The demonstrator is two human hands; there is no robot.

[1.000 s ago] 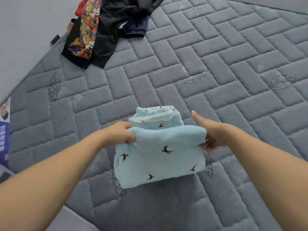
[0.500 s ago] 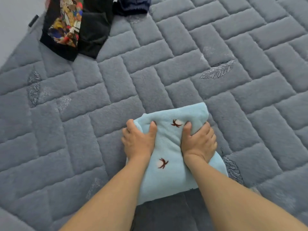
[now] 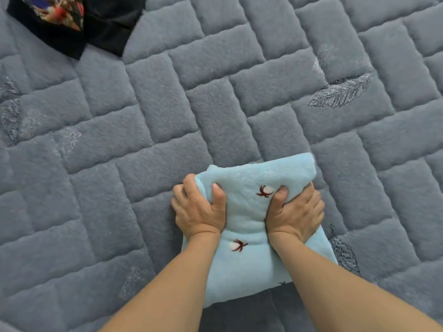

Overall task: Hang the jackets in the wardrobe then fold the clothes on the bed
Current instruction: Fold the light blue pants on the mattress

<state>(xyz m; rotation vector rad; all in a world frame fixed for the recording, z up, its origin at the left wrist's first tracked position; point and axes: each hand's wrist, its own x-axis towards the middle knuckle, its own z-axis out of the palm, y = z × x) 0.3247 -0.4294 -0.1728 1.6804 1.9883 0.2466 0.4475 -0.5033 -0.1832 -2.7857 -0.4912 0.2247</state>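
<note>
A folded light-blue fleece garment (image 3: 249,259) with small dark-red bird prints lies on the grey quilted bed (image 3: 215,104) near its front edge. My left hand (image 3: 199,209) grips the garment's left side, thumb on top and fingers curled round the edge. My right hand (image 3: 294,212) grips its right side the same way, thumb pressed into the fleece. The fabric bunches between the two thumbs. Both forearms reach in from the bottom of the view.
A pile of dark clothes (image 3: 103,25), one with a bright multicoloured print (image 3: 60,10), lies at the far left corner of the bed. Embroidered feather motifs (image 3: 340,92) mark the quilt.
A second ago I held the blue garment up with its folded waistband behind it. It now lies folded on the bed, and both hands grip its sides. The view has tilted closer and downward.
</note>
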